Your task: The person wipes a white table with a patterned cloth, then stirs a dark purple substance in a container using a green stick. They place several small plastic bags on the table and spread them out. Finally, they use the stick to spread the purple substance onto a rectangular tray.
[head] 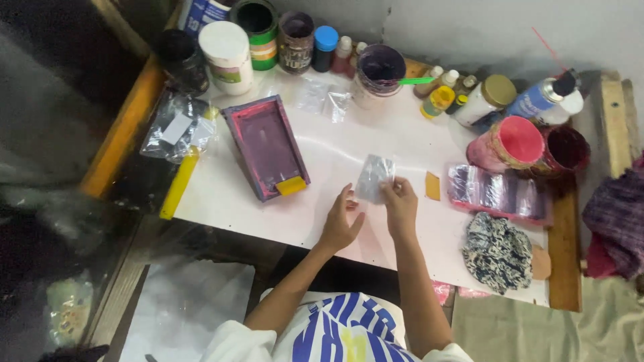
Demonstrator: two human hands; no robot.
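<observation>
Obs., head view. Small clear plastic pouch (373, 178), roughly rectangular, crinkled, with grey-silver glare across its face; contents, if any, cannot be made out. It sits just above centre of the frame, over the white tabletop (335, 151); whether its lower edge touches the table cannot be told.

Grip: right hand (400, 204) pinches the pouch's lower right edge, fingertips pressed together on the film, so the pouch stands up and left of that hand. Left hand (341, 221) lies just left of and below the pouch, fingers spread and loosely extended toward its lower left edge; contact with the film cannot be confirmed. Palm faces down, near the table surface.

Pose: both forearms rise from the bottom centre of the frame, left angled up and right, right nearly vertical, the hands meeting close together at the pouch.

Surroundings: purple-stained screen printing frame (265, 146) left of centre, a yellow squeegee (291, 186) at its lower end. Purple-stained paint tub (380, 70) in the upper centre with a green stick in it. Pink-lidded tub (513, 143) at the right. Stack of shiny pouches (500, 193) right of the hands; patterned cloth (497, 251) below it.
</observation>
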